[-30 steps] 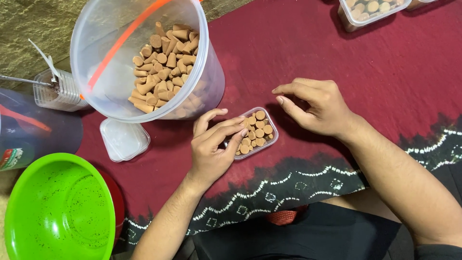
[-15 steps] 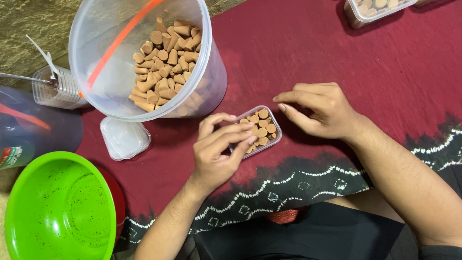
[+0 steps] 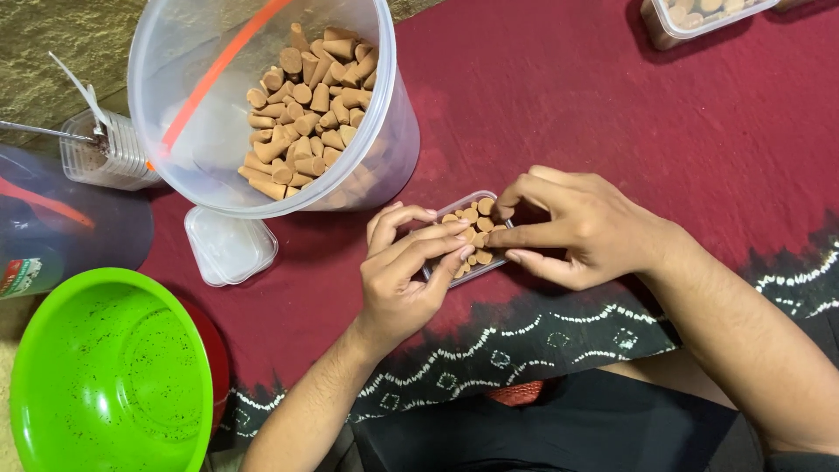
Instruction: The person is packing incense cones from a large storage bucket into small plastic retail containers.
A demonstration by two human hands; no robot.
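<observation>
Hands pinch at small clear plastic box (image 3: 474,238) of tan cones: left hand (image 3: 404,278) steadies rim, right hand (image 3: 584,229) w/ fingertips closed among cones; best kept upright, tight.

Right hand (image 3: 587,229) moved in from beside the small clear plastic box of tan cones (image 3: 472,234), now over its right end, forefinger and thumb (image 3: 502,208) pinched at the cones near the far corner, another finger laid across the near edge. Left hand (image 3: 404,278) shifted slightly, fingertips (image 3: 461,253) still curled over the box's left side.
</observation>
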